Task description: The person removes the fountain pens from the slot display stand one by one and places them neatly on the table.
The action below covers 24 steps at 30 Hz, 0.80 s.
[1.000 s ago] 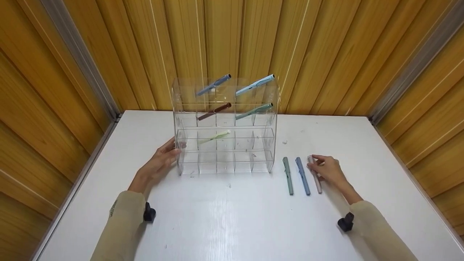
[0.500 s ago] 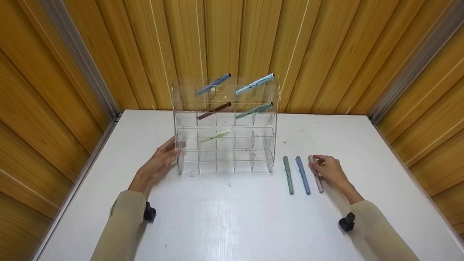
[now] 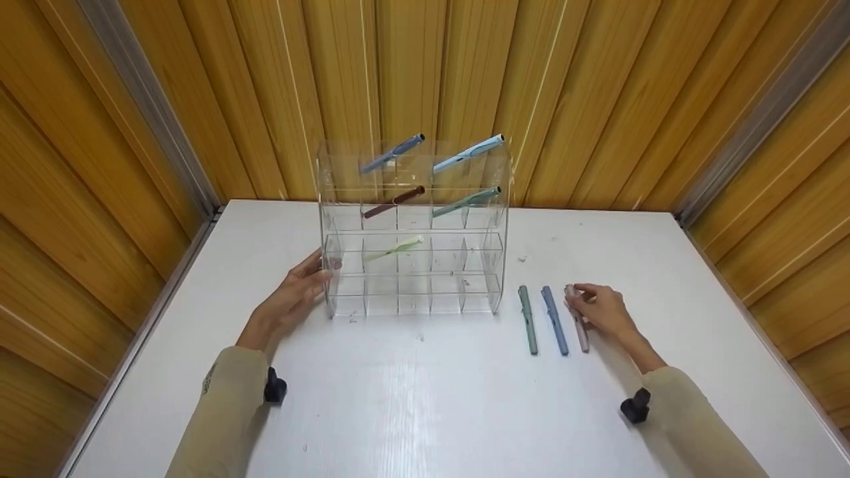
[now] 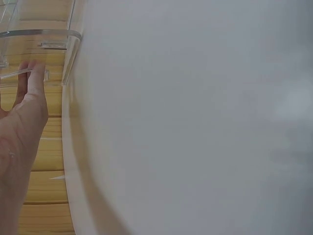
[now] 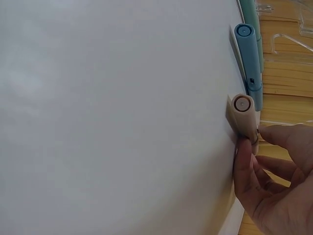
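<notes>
Beside the left end of a clear acrylic pen rack (image 3: 413, 307), my left hand (image 3: 292, 299) grips its side panel, and some fingertips show through the plastic. My right hand (image 3: 601, 309) pinches a pinkish-grey capped pen (image 3: 580, 334) near its upper end, thumb on one side and fingers on the other. That pen (image 5: 246, 116) lies along the white table, its round end toward the right wrist camera. Just left of it are a blue pen (image 3: 555, 322) and a green pen (image 3: 528, 320), roughly parallel.
Several pens lean in the rack's tiers: dark blue (image 3: 392, 154), light blue (image 3: 469, 153), dark red (image 3: 395, 202), teal (image 3: 467, 202) and pale yellow-green (image 3: 395, 248). Yellow wood-look panels (image 3: 408, 73) wall the back and sides of the white table (image 3: 398, 398).
The pinkish-grey pen's lower end has swung slightly right and back left between the right fingers. The left hand and the rack stay in place.
</notes>
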Motion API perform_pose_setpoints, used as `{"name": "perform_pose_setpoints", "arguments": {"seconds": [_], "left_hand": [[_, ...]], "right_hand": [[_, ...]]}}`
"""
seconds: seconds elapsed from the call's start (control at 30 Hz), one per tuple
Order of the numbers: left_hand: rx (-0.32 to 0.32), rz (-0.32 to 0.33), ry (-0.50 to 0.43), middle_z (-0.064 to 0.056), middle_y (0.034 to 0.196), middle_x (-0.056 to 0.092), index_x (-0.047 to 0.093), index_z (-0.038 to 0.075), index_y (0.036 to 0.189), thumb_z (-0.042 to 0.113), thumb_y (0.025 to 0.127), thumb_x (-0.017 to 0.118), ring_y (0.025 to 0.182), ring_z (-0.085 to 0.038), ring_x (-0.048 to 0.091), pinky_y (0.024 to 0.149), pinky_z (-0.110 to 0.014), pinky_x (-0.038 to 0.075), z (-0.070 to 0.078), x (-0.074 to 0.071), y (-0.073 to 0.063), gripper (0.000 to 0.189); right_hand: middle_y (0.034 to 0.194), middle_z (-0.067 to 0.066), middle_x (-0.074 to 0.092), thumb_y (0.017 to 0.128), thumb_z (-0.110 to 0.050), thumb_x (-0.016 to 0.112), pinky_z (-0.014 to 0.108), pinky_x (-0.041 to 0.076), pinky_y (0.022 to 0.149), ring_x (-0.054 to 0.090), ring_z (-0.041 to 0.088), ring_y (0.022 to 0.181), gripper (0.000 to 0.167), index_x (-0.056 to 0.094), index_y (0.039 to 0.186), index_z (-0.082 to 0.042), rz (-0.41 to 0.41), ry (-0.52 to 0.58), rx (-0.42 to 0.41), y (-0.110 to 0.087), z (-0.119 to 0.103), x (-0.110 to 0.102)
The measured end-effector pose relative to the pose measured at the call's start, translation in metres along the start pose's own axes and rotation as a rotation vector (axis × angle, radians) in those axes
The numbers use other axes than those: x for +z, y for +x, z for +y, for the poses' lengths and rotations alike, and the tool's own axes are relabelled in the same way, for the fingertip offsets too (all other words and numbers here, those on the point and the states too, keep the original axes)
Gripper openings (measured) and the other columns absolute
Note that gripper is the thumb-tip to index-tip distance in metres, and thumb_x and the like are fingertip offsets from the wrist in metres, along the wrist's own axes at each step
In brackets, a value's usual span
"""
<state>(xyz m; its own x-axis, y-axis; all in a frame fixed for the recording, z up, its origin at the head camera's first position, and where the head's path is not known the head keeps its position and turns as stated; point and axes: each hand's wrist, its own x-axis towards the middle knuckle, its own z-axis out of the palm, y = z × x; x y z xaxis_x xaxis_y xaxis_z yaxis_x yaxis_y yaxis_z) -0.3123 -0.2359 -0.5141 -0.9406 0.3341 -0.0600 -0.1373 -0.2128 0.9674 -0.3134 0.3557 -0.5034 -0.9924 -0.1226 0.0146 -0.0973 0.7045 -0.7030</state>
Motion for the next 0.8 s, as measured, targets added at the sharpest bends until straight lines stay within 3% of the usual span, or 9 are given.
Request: {"name": "perform_pose_setpoints", "arguments": {"seconds": [0.23, 0.37, 0.63, 0.8], "left_hand": [[-0.025, 0.025, 0.058, -0.01, 0.172, 0.015, 0.012, 0.02, 0.166, 0.019, 0.104, 0.059, 0.159, -0.032, 0.015, 0.13, -0.053, 0.013, 0.001, 0.001, 0.002, 0.078], [-0.029, 0.013, 0.049, -0.008, 0.172, 0.017, 0.012, 0.021, 0.166, 0.02, 0.103, 0.06, 0.159, -0.032, 0.016, 0.13, -0.055, 0.013, 0.0, 0.001, 0.001, 0.079], [-0.047, 0.018, 0.036, -0.007, 0.171, 0.017, 0.015, 0.024, 0.166, 0.019, 0.103, 0.061, 0.158, -0.03, 0.018, 0.13, -0.052, 0.014, 0.002, 0.0, 0.0, 0.078], [-0.043, 0.017, 0.018, -0.008, 0.17, 0.017, 0.015, 0.024, 0.166, 0.017, 0.103, 0.06, 0.158, -0.03, 0.019, 0.13, -0.051, 0.015, 0.005, 0.001, -0.002, 0.078]], "right_hand": [[0.116, 0.034, 0.063, 0.104, -0.021, 0.058, 0.026, 0.062, 0.06, 0.075, 0.027, 0.083, 0.049, 0.053, 0.138, 0.014, 0.053, 0.058, -0.011, 0.0, -0.002, -0.007], [0.117, 0.035, 0.064, 0.104, -0.019, 0.058, 0.027, 0.063, 0.064, 0.076, 0.021, 0.08, 0.044, 0.057, 0.135, 0.012, 0.108, 0.11, -0.061, 0.001, -0.002, -0.014], [0.121, 0.035, 0.062, 0.105, -0.018, 0.057, 0.03, 0.064, 0.071, 0.073, 0.008, 0.084, 0.043, 0.055, 0.138, 0.011, 0.071, 0.218, -0.126, 0.001, -0.002, -0.018], [0.118, 0.031, 0.064, 0.104, -0.016, 0.058, 0.033, 0.064, 0.07, 0.072, 0.012, 0.086, 0.041, 0.057, 0.137, 0.008, 0.037, 0.194, -0.192, 0.001, -0.011, -0.015]]}}
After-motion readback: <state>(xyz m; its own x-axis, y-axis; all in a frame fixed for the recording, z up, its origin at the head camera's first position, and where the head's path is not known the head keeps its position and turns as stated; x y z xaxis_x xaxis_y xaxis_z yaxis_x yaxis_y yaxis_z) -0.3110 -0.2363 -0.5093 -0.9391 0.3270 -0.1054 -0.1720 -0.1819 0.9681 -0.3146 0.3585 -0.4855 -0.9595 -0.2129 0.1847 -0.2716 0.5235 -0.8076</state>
